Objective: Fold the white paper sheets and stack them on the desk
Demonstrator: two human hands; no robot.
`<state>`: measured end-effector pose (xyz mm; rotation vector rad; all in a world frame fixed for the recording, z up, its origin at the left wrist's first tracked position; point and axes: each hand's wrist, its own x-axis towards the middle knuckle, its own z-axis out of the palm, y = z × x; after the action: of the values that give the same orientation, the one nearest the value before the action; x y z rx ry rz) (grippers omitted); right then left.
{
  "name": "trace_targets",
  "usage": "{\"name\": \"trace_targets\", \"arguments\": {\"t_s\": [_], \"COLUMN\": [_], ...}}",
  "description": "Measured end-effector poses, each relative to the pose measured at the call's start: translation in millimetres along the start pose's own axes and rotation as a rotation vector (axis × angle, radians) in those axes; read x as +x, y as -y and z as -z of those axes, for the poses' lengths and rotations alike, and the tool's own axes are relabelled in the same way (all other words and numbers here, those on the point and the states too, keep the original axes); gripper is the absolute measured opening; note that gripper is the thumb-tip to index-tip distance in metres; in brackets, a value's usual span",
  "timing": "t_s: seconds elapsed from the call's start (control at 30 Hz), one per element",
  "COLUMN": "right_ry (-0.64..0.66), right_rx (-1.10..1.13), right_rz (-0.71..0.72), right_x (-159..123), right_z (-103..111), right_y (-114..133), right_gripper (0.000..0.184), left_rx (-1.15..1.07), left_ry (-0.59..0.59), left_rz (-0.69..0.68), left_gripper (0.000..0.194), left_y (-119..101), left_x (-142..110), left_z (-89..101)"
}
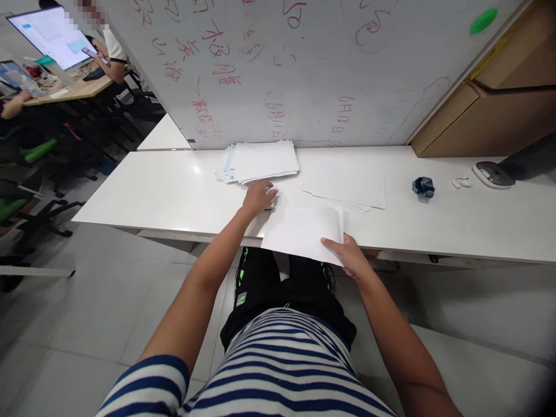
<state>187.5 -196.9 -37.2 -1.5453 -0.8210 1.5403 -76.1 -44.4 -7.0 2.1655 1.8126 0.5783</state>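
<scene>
White sheets (299,229) held by right hand (351,256), left hand (259,198) near paper stack (266,161) (its grip can't be told); sheet-handling step, likely; steady pinch needed.

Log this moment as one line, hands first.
left hand: near paper stack, grip unclear | right hand: holding white paper at front of desk | loose sheets: on desk, right of stack

Office, shared work floor

Reads as an office. Upper left: monitors (47,36) on a wooden desk (89,87), people (117,49) at it, one with a phone (90,53); black-and-green chairs (37,152) below. Top centre: whiteboard (313,69), red handwriting (216,32), dates included. Middle: white table (165,185), paper (264,161). Upper right: cardboard boxes (473,121).
</scene>
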Motion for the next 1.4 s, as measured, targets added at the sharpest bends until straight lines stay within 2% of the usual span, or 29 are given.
{"name": "trace_targets", "arguments": {"t_s": [0.43,0.93,1.13,1.23,1.4], "right_ry": [-0.005,0.005,-0.005,-0.005,0.001], "right_rx": [0.039,0.021,0.023,0.029,0.025], "right_rz": [0.005,0.021,-0.004,-0.003,0.02], "right_x": [1.4,6.9,6.9,6.3,5.6], "right_z": [-0.7,1.5,0.7,0.5,0.2], "right_y": [-0.9,-5.1,-4.7,-4.0,-5.8], "right_gripper": [0.038,0.04,0.039,0.039,0.042], "left_rx": [-0.006,0.005,0.117,0.158,0.064], "left_ry": [0.016,0.024,0.032,0.038,0.025], "left_rz": [0.019,0.021,0.034,-0.006,0.01], "left_gripper": [0.033,0.029,0.021,0.021,0.022], "left_y": [0.1,-2.3,-5.2,-7.3,-4.8], "left_x": [-1.3,-0.8,4.3,6.2,4.4], "left_z": [-0.7,-0.2,-5.8,-8.7,-7.3]}}
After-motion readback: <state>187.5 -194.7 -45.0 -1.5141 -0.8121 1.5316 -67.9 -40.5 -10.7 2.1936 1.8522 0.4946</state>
